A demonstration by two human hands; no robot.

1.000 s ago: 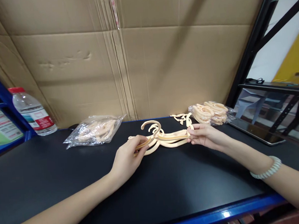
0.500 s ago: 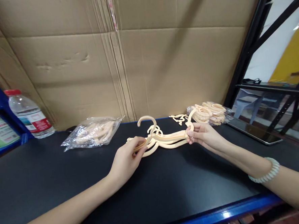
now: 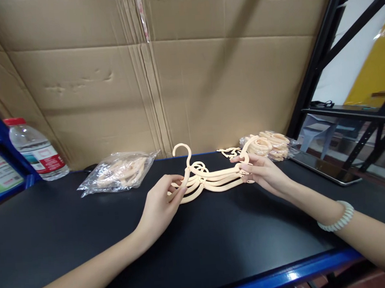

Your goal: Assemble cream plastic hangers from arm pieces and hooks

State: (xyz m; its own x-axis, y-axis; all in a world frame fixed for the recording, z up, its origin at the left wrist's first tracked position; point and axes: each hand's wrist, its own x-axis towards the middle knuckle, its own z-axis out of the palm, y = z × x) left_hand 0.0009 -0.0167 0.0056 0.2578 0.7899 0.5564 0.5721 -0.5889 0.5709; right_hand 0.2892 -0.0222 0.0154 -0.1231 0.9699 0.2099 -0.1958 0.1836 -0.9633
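Note:
A cream plastic clothes hanger is held between my two hands, its hook pointing up. My left hand pinches the hanger's left arm between thumb and fingers. At the other end, my right hand has its fingers closed around the right tip. A curved cream piece rises from that tip; whether it is joined to the hanger I cannot tell. Several similar hangers lie stacked on the black table just beneath, partly covered by my fingers.
A clear bag of cream parts lies at left, near a water bottle. Behind my right hand are another bag of parts and small loose cream pieces. A dark tablet-like device rests at right. Cardboard stands behind.
The held hanger's hook has shifted left and down a little, and its left arm has turned. My right hand's fingers have spread slightly at the tip, one reaching past the curved piece.

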